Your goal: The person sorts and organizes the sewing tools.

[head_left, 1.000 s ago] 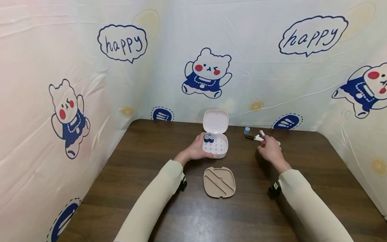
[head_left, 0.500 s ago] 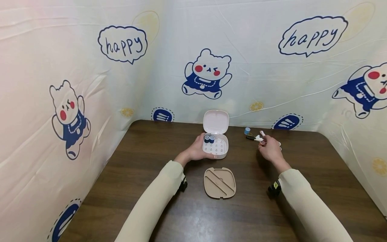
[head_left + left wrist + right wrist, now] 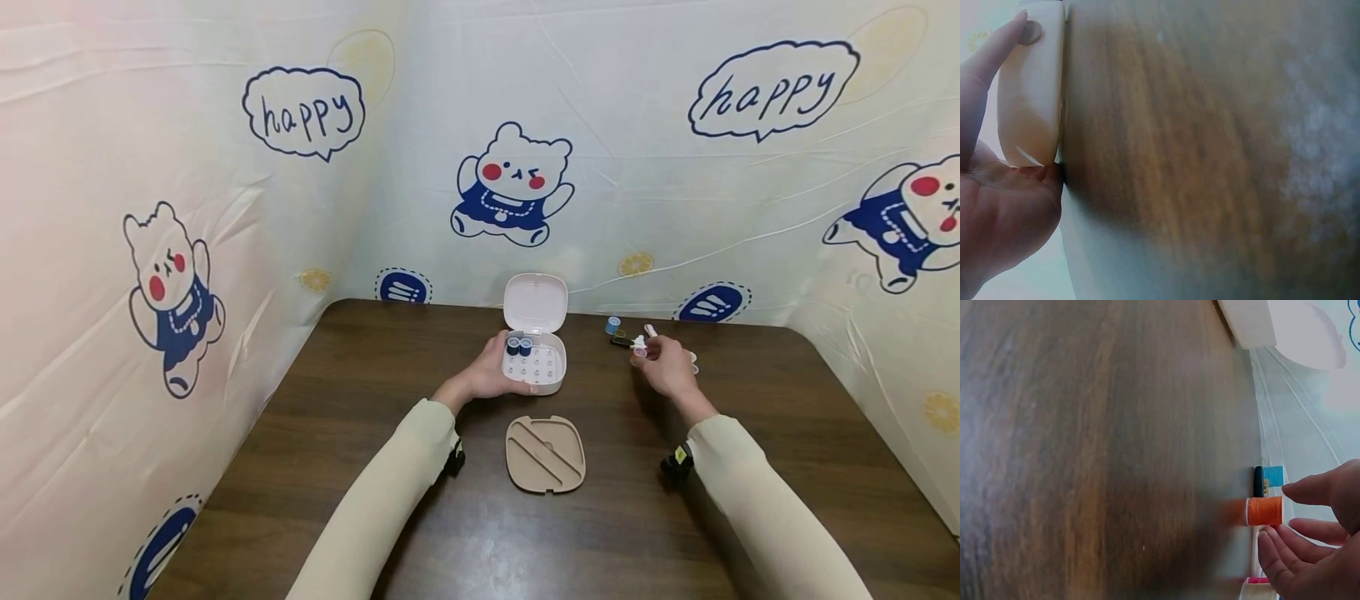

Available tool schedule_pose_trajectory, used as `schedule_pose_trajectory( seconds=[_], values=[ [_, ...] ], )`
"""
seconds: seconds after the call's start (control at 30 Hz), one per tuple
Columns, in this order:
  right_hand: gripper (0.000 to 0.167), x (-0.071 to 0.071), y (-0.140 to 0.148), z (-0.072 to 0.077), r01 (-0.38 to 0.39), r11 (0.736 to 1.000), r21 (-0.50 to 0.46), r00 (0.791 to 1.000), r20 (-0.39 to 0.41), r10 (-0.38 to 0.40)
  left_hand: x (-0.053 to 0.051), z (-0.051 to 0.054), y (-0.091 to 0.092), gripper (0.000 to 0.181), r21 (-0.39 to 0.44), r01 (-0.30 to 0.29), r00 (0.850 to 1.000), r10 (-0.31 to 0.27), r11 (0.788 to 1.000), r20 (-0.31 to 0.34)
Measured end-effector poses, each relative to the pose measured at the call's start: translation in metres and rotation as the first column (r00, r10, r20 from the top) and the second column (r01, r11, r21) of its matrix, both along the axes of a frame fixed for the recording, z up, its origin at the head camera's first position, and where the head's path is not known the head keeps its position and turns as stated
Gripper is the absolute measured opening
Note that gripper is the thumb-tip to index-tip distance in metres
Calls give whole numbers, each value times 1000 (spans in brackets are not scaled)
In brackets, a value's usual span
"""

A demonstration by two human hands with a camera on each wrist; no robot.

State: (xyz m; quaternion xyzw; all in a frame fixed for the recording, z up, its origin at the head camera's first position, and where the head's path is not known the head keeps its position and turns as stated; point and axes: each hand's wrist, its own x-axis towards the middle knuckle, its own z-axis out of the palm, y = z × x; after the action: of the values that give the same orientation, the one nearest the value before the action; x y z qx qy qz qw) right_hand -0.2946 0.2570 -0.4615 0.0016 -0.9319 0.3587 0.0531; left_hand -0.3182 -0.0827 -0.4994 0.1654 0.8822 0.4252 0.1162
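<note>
My left hand (image 3: 487, 372) grips the left side and front of a white box (image 3: 553, 385) whose lid (image 3: 536, 302) stands raised. Two dark blue spools (image 3: 526, 347) sit at the back left of its pegged tray. In the left wrist view a finger of my left hand (image 3: 1004, 212) lies by the round button on the box's front (image 3: 1035, 106). An orange spool (image 3: 1264, 511) stands on end on the table between the thumb and fingers of my right hand (image 3: 1316, 534). From above, that hand (image 3: 670, 367) partly covers things behind it.
Behind the orange spool are a light blue spool (image 3: 613, 324), a black-handled item (image 3: 622, 341) and small white pieces (image 3: 651, 331). A tan divided tray (image 3: 545, 454) lies in front of the box. Patterned cloth (image 3: 420, 183) hangs along the table's back edge.
My right hand and the orange spool have moved a little to the left, and more of the hand's thumb shows. My left hand and the box have stayed in place.
</note>
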Motion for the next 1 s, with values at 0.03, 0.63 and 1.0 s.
schedule_pose_trajectory(
  seconds=[0.03, 0.63, 1.0],
  values=[
    [40, 0, 0, 0, 3, 1000, -13, 1000, 6, -3, 0, 0, 0, 126, 2, 0, 1000, 0, 1000, 0],
    [32, -4, -2, -8, 117, 971, -208, 989, 112, -96, 3, 3, 1, 125, -12, -6, 1000, 6, 1000, 24],
    [28, -6, -10, -10, 68, 969, -236, 995, 88, -48, 7, 9, 1, 122, -12, -5, 1000, 5, 1000, 4]
  ],
)
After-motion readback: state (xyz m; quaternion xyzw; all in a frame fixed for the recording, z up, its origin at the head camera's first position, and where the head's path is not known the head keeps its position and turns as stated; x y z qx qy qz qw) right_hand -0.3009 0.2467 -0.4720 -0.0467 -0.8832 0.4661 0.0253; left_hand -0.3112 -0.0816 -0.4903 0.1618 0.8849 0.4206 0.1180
